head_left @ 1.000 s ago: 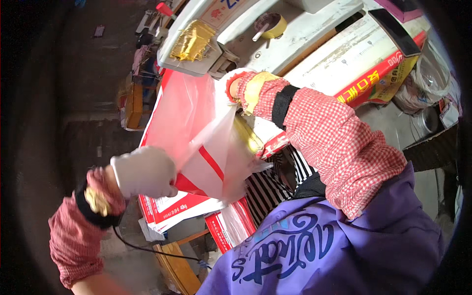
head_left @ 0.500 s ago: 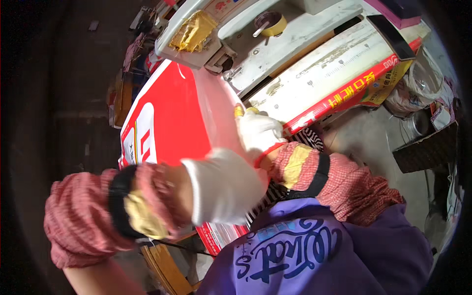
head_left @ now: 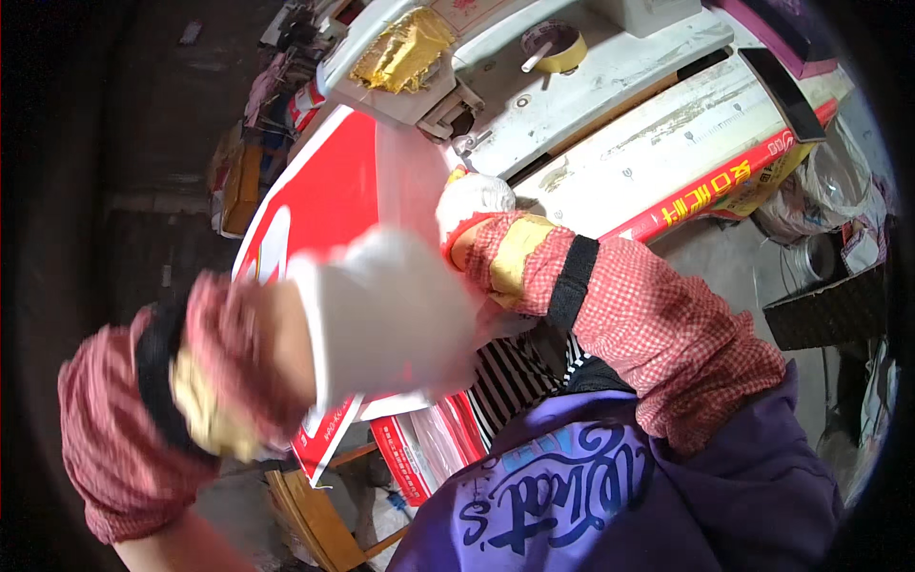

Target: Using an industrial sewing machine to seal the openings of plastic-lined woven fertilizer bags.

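While the blurred left hand (head_left: 381, 319) at centre frame grips the red bag (head_left: 329, 195), the right hand (head_left: 474, 198) pinches its edge, keeping it flat by the machine (head_left: 572, 105).

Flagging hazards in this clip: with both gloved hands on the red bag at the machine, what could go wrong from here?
1. The right hand sits close to the machine head, so its glove might catch there.
2. The left hand is motion-blurred and covers much of the red bag; the bag could skew unnoticed.
3. A tape roll rests on the machine table and might get knocked.
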The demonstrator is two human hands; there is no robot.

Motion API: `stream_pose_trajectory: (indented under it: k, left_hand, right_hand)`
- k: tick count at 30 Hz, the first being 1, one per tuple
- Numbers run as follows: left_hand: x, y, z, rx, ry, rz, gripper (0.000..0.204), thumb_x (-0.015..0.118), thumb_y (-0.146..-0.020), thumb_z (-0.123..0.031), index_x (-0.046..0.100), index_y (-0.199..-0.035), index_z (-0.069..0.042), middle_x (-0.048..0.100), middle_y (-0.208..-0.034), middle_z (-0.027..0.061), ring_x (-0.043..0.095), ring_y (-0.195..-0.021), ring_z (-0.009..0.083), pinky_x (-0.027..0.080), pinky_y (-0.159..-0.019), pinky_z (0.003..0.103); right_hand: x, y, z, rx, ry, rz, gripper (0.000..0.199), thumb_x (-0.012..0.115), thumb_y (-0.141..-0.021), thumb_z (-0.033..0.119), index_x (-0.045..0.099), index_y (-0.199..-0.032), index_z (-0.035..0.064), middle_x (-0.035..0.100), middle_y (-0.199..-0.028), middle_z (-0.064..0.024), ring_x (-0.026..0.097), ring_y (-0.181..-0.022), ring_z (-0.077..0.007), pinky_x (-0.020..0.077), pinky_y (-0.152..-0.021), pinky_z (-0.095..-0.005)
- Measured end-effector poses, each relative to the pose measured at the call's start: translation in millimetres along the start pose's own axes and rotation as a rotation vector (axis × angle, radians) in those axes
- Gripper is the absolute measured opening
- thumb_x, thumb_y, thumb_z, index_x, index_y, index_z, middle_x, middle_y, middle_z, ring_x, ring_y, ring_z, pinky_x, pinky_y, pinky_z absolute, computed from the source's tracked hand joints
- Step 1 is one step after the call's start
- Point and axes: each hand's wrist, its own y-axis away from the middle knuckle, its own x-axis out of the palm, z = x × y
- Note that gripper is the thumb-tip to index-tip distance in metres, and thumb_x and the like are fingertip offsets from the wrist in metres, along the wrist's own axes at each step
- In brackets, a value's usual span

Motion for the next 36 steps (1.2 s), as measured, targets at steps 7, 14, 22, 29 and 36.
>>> stream_pose_trajectory:
  k: [7,14,22,29,36]
  left_hand:
    - [-5,3,32,-0.231,-0.236,0.305,0.018,0.069,-0.061,-0.03,0.068,-0.067,-0.014,0.061,-0.065,0.0056,0.057,-0.078,0.0277,0.047,-0.073,0.037]
    - [-29,36,-17,-0.096,-0.134,0.335,0.011,0.063,-0.064,-0.022,0.063,-0.059,-0.013,0.056,-0.056,0.0044,0.057,-0.056,0.024,0.049,-0.056,0.034]
    - [44,-30,-60,0.173,-0.165,-0.039,0.013,0.06,-0.065,-0.02,0.062,-0.06,-0.008,0.053,-0.053,0.0054,0.055,-0.052,0.0216,0.042,-0.045,0.034]
    - [33,-1,72,0.242,0.24,-0.455,0.032,0.067,-0.062,-0.038,0.063,-0.061,-0.006,0.057,-0.057,0.0084,0.054,-0.056,0.0281,0.045,-0.064,0.036]
    - [-16,25,10,-0.005,-0.014,0.133,0.008,0.067,-0.059,-0.018,0.062,-0.056,-0.013,0.057,-0.053,0.002,0.059,-0.059,0.0236,0.044,-0.087,0.042]
  right_hand:
    - [26,2,-9,-0.15,-0.047,-0.198,0.031,0.049,-0.079,0.019,0.058,-0.095,-0.0057,0.059,-0.063,-0.0102,0.06,-0.059,-0.0231,0.0458,-0.051,-0.0375]
    - [-3,15,-4,-0.182,0.095,-0.111,0.029,0.055,-0.072,0.017,0.061,-0.089,-0.0049,0.059,-0.065,-0.0091,0.058,-0.057,-0.0223,0.0438,-0.049,-0.0371]
    - [145,-33,-30,-0.316,-2.866,0.783,0.019,0.054,-0.081,0.018,0.06,-0.09,0.0035,0.06,-0.072,-0.0091,0.057,-0.064,-0.0236,0.044,-0.058,-0.0376]
    - [72,-21,13,-0.825,-3.215,1.421,0.022,0.055,-0.08,0.025,0.064,-0.091,0.0078,0.065,-0.083,-0.008,0.062,-0.074,-0.0244,0.0489,-0.068,-0.0364]
    - [64,-8,24,-0.46,-4.011,2.263,0.01,0.063,-0.075,0.019,0.063,-0.067,0.0131,0.057,-0.054,0.0002,0.055,-0.046,-0.0173,0.0445,-0.049,-0.0303]
